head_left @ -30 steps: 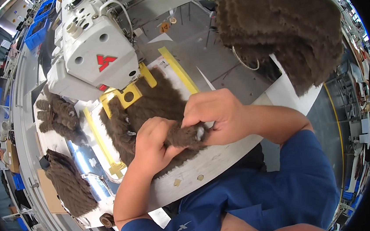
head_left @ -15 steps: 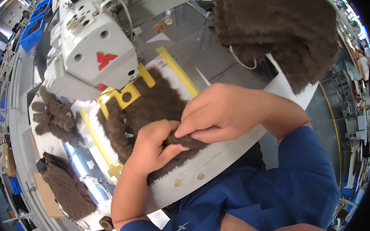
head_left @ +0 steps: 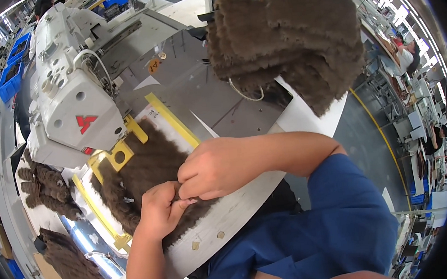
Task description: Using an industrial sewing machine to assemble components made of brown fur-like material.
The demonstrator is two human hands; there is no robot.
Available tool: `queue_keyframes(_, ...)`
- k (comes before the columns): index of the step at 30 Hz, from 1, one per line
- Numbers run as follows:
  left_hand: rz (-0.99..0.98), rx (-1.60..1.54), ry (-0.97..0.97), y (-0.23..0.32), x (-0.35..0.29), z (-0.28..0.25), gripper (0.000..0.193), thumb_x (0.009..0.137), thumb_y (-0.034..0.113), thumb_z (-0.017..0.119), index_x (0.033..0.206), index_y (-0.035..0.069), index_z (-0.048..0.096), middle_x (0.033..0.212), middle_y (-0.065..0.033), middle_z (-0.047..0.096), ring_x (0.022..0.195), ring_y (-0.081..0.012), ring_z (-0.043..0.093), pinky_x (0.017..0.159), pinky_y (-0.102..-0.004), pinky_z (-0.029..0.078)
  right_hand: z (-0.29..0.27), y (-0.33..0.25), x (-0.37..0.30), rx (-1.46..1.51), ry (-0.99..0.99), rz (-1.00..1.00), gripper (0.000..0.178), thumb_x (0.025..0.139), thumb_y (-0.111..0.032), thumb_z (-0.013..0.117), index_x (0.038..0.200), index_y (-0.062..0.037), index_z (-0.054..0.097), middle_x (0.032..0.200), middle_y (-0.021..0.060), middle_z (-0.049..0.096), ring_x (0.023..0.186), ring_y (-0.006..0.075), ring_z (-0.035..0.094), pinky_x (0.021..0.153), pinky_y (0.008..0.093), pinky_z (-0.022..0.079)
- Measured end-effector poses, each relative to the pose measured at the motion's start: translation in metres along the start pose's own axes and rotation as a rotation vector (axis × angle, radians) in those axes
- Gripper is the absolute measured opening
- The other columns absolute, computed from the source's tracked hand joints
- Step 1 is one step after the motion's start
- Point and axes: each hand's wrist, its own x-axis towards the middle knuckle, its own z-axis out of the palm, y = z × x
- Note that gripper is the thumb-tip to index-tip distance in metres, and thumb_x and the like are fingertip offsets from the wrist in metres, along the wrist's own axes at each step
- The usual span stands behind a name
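Observation:
A piece of dark brown plush fur fabric point(head_left: 148, 164) lies on the white machine table in front of me, its far end under the yellow clamp plate point(head_left: 111, 162) of a white sewing machine point(head_left: 69, 113). At the near part of the fabric, my left hand point(head_left: 160, 206) is closed, thumb and fingers pinching the fur. Right beside it my right hand point(head_left: 210, 170) is also closed, its fingertips pressed together at the fur and touching the left hand. What lies between the fingertips is mostly hidden.
A thick pile of brown fur pieces point(head_left: 289, 38) sits at the far right. Small tied fur pieces point(head_left: 50, 189) and a fur stack point(head_left: 72, 267) lie at the left. Yellow strips point(head_left: 171, 120) flank the fabric. Blue bins point(head_left: 11, 81) stand at far left.
The whole view has shifted, so the machine, fabric and hands appear further left and lower. Both hands stay together, pinching the same near part of the fur.

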Motion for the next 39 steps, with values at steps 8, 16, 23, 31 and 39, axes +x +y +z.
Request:
queue_keyframes(8, 0.005, -0.018, -0.007, -0.001, 0.002, 0.005, 0.027, 0.081, 0.024, 0.087, 0.091, 0.004, 0.070, 0.079, -0.0131, 0.068, 0.073, -0.0350, 0.068, 0.066, -0.0394, 0.054, -0.001, -0.003, -0.007, -0.071, -0.087, 0.088, 0.012, 0.085, -0.015, 0.072, 0.086, -0.0098, 0.061, 0.082, 0.0054, 0.060, 0.072, 0.0262, 0.065, 0.062, 0.0387, 0.052)
queue_keyframes(16, -0.093, -0.069, -0.085, 0.007, 0.006, 0.002, 0.028, 0.081, 0.023, 0.087, 0.089, 0.002, 0.071, 0.078, -0.0144, 0.066, 0.068, -0.0343, 0.065, 0.062, -0.0382, 0.052, 0.012, 0.002, -0.011, -0.014, 0.015, 0.054, 0.011, 0.080, -0.014, 0.071, 0.082, -0.0073, 0.063, 0.079, 0.0059, 0.064, 0.075, 0.0258, 0.067, 0.066, 0.0384, 0.055)
queue_keyframes(23, -0.086, 0.015, 0.026, 0.001, 0.003, -0.007, 0.025, 0.076, 0.012, 0.084, 0.089, -0.002, 0.068, 0.073, -0.0161, 0.057, 0.064, -0.0354, 0.059, 0.058, -0.0390, 0.046, -0.007, 0.012, -0.023, 0.343, 0.180, 0.443, 0.023, 0.081, -0.007, 0.072, 0.103, -0.0004, 0.074, 0.091, 0.0119, 0.073, 0.082, 0.0228, 0.071, 0.076, 0.0337, 0.058)
queue_keyframes(31, -0.043, 0.091, 0.209, 0.002, 0.003, 0.004, 0.023, 0.075, 0.010, 0.084, 0.090, 0.002, 0.068, 0.073, -0.0128, 0.058, 0.066, -0.0327, 0.060, 0.059, -0.0390, 0.048, 0.038, 0.000, -0.017, 0.634, 0.277, 0.598, 0.028, 0.085, -0.007, 0.085, 0.109, -0.0015, 0.073, 0.096, 0.0048, 0.070, 0.089, 0.0107, 0.066, 0.072, 0.0270, 0.053)
queue_keyframes(39, -0.313, 0.231, 0.290, 0.013, 0.008, 0.011, 0.047, 0.093, 0.017, 0.075, 0.133, -0.004, 0.061, 0.090, -0.0254, 0.069, 0.078, -0.0430, 0.069, 0.070, -0.0468, 0.056, 0.022, 0.076, 0.018, 0.686, 0.192, 0.903, 0.019, 0.088, -0.011, 0.079, 0.101, 0.0023, 0.073, 0.083, 0.0072, 0.071, 0.075, 0.0090, 0.065, 0.067, 0.0287, 0.050)
